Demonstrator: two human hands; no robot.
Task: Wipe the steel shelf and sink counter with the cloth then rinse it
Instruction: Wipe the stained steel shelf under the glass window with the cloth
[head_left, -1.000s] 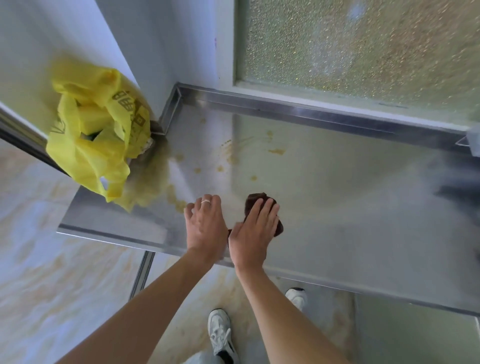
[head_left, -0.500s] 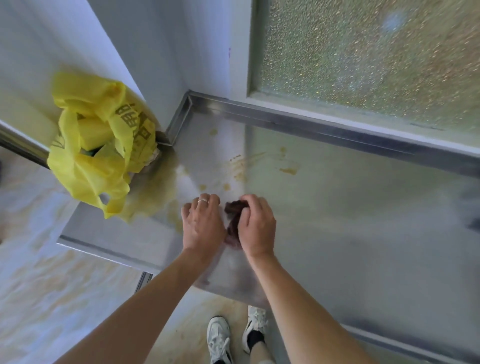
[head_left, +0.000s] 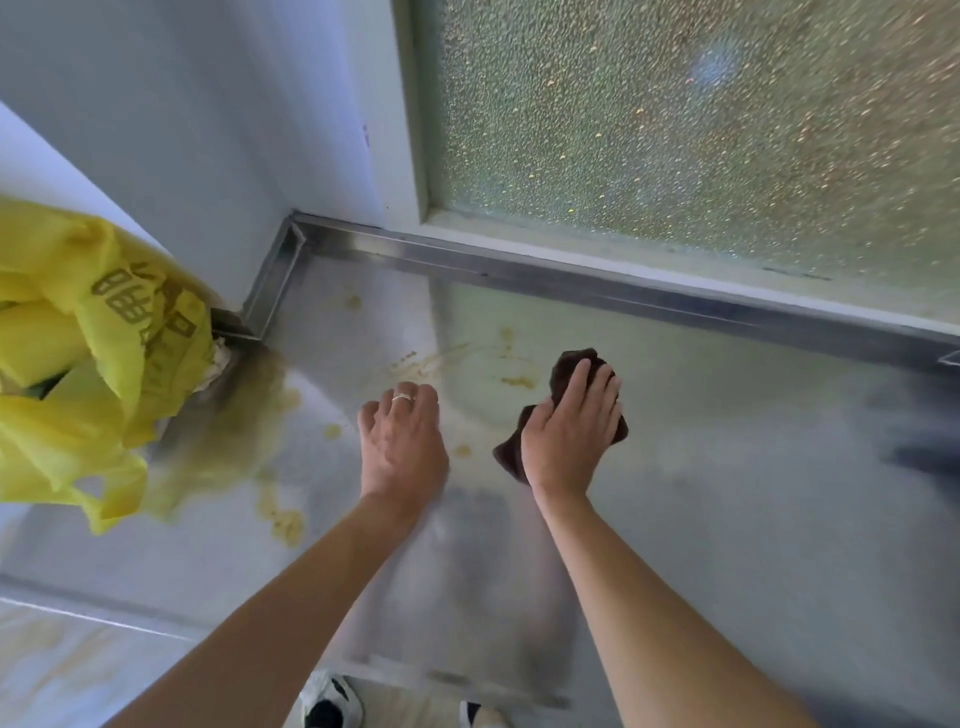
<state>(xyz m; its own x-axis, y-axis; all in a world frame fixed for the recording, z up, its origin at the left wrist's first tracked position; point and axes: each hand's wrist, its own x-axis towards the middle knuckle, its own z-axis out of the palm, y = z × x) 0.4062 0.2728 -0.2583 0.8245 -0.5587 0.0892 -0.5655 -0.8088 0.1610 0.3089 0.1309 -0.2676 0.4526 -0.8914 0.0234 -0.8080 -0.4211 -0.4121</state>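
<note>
A steel shelf (head_left: 727, 467) runs below a frosted window, with a raised rim along its back. Yellowish-brown stains (head_left: 517, 382) dot its left half. My right hand (head_left: 569, 431) lies flat on a dark brown cloth (head_left: 563, 369), pressing it on the shelf just right of the stains. The cloth shows beyond the fingertips and beside the wrist. My left hand (head_left: 402, 441), wearing a ring, rests palm down on the steel to the left of the cloth, holding nothing.
A yellow plastic bag (head_left: 88, 364) hangs at the shelf's left end over a smeared patch. A white wall corner (head_left: 234, 156) and the frosted window (head_left: 701, 130) stand behind. The front edge (head_left: 467, 680) is near my shoes on a marbled floor (head_left: 62, 670).
My right hand has slid the cloth right and farther back, away from my left hand. Half a second ago the two hands were bunched together on it. The view has moved closer to the shelf.
</note>
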